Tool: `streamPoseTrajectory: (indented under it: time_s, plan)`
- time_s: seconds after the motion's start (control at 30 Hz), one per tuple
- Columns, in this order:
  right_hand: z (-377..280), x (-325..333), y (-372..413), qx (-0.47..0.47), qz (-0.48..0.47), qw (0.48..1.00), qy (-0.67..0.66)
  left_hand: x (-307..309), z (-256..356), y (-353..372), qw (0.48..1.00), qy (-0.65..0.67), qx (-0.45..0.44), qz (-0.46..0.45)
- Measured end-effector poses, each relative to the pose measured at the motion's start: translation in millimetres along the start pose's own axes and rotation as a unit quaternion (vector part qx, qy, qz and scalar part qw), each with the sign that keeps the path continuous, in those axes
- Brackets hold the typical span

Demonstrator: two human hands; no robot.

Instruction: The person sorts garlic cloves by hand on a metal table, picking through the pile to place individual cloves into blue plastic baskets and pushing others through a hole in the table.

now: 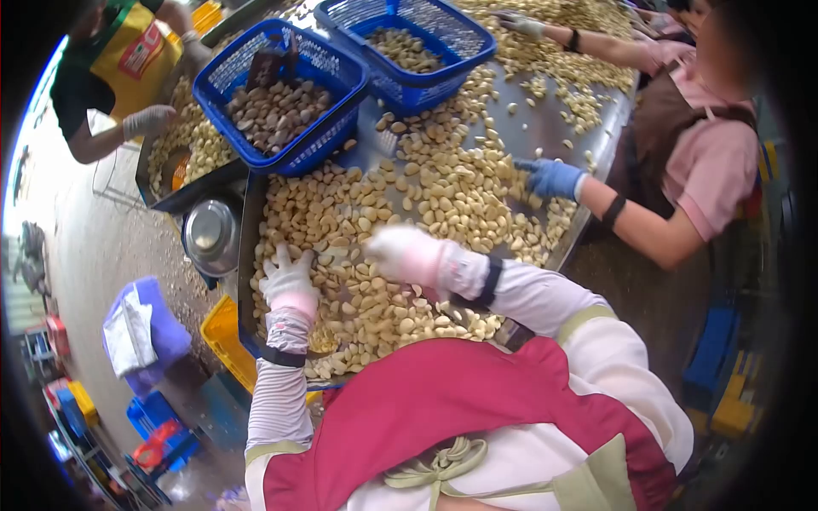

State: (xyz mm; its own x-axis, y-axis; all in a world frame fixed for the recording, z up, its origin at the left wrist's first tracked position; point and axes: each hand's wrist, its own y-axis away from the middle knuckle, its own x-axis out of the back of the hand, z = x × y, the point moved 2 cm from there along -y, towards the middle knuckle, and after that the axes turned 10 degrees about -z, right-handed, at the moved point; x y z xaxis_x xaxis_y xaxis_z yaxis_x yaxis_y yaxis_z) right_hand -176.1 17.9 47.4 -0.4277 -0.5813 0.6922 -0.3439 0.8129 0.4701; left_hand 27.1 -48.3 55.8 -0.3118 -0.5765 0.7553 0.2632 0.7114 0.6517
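Observation:
My left hand [290,279], in a white glove, rests at the left side of the metal table with its fingers spread over pale oval pieces [375,302] that look like peeled garlic cloves. To its right, my right hand [402,254] is over the same layer of pieces. That glove is smeared by motion, and I cannot tell what its fingers hold. Beyond both hands stands a blue basket [362,89] of darker brownish pieces [277,111], with a dark scoop-like object [266,66] among them.
Another blue basket [481,53] stands farther back. On the right, a co-worker's blue-gloved hand [554,179] touches the pieces. Another person [141,60] works at the left. A metal bowl [211,228] and a yellow crate [228,341] sit beside the table's left edge.

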Motion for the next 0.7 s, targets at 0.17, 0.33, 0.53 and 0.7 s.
streamPoseTrajectory:
  time_s: [0.17,0.33,0.53,0.7]
  plan:
    - [5.4,5.3,-76.9,0.105,0.114,0.964,0.215,-24.1,1.9,-10.4,0.998,0.045,0.030,0.035]
    - [2.9,37.3,-77.9,-0.053,-0.119,0.970,0.206,-31.1,-2.2,-8.5,0.997,0.062,0.006,0.052]
    - [21.8,143.7,2.6,0.040,0.490,0.871,-0.006,-30.7,-5.1,-17.7,0.985,0.135,-0.013,0.107]
    - [35.0,65.7,-5.4,-0.021,0.114,0.975,0.190,-6.8,8.2,-48.5,0.947,0.232,0.001,0.222]
